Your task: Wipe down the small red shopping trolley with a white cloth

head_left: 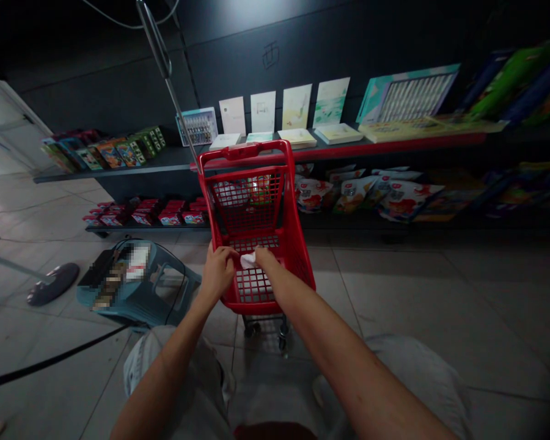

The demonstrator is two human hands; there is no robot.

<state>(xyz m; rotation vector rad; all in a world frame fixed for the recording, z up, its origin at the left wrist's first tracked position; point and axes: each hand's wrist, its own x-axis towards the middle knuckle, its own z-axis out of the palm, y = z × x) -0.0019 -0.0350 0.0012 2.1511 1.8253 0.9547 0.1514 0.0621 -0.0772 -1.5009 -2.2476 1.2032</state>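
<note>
A small red plastic shopping cart (302,256) stands in front of me, its basket made of open grid. My left hand (219,270) is closed on the basket's left rim, with the thumb side over the inner wall. Inside the basket, my right hand (264,258) grips a crumpled white cloth or tissue (248,261) against the grid. The right fingertips are partly hidden by the hand itself. Beyond both hands rises the cart's red handle (250,151).
Behind the cart runs a dark shelf unit (174,164) with books, boxes and snack bags (314,194). To the left are a blue-grey plastic stool (132,299) carrying blurred items, a round stand base (52,284) and a black cable (55,360). A metal pole (178,113) leans near the handle.
</note>
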